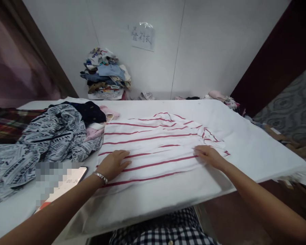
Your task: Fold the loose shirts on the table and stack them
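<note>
Across the middle of the white-covered tabletop lies a white shirt with red stripes, spread out with its stripes running from side to side. Its left part is fairly flat, while its right end is crumpled into small folds. Both of the person's hands rest on it. Near the lower left edge, the left hand lies palm down on the fabric, its fingers forward and the thumb held apart from them; a silver bracelet circles that wrist. At the lower right part of the shirt, the right hand touches the cloth with its fingers close together; whether they pinch the fabric, I cannot tell.

Left of the shirt, a newspaper-print garment lies in a loose heap, with a dark navy garment behind it and a pink garment between heap and shirt. Farther left is a plaid cloth. A smartphone, partly pixelated, lies near the left forearm. Toward the back, a tall pile of clothes stands against the pale wall, where a paper sign bears handwritten Chinese characters.
</note>
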Available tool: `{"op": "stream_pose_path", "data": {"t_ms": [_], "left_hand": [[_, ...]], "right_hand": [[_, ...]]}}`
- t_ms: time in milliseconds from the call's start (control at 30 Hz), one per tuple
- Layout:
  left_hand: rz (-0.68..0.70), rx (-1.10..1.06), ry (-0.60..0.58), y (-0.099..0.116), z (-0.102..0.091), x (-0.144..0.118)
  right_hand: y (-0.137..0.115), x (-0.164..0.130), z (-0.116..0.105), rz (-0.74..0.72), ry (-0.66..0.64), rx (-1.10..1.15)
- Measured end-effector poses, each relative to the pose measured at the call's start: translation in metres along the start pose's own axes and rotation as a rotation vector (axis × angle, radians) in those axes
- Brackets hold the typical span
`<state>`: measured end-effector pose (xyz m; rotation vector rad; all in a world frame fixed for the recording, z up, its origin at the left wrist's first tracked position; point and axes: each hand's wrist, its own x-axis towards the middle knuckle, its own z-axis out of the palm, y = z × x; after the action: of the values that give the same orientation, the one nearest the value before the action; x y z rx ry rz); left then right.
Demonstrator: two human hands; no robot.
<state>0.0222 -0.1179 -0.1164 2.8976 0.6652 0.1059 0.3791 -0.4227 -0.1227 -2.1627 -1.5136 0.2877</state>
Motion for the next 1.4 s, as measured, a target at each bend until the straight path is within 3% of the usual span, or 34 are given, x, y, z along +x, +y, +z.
{"op": "stream_pose_path", "data": {"t_ms": [167,267,367,633,933,1233,1400], "left_hand": [[-0.083,0.155,-0.035,0.01,-0.007,0.004],[-0.066,0.155,-0.077,0.014,-0.01,0.003],[0.004,0.097,-0.041,0.014,-0.011,-0.003],[0.029,0.124,0.03,0.01,-0.005,-0.015],[-0.068,0.075,-0.019,0.004,-0.001,-0.012],[0.005,0.096,-0.037,0.017,-0.015,-0.014],[-0.165,-0.046,-0.156,0.012,-0.036,-0.018]], "right_hand": [[-0.015,0.016,0.006,0.121,-0.074,-0.142],[-0.021,0.018,0.008,0.088,-0.106,-0.18],[-0.022,0.013,0.011,0.05,-0.119,-0.179],[-0.007,-0.003,0.024,-0.291,0.116,-0.148],[0.003,-0.026,0.026,-0.441,0.174,-0.275],[0.005,-0.034,0.019,-0.37,0.065,-0.224],[0.0,-0.029,0.002,-0.2,0.017,-0.125]]}}
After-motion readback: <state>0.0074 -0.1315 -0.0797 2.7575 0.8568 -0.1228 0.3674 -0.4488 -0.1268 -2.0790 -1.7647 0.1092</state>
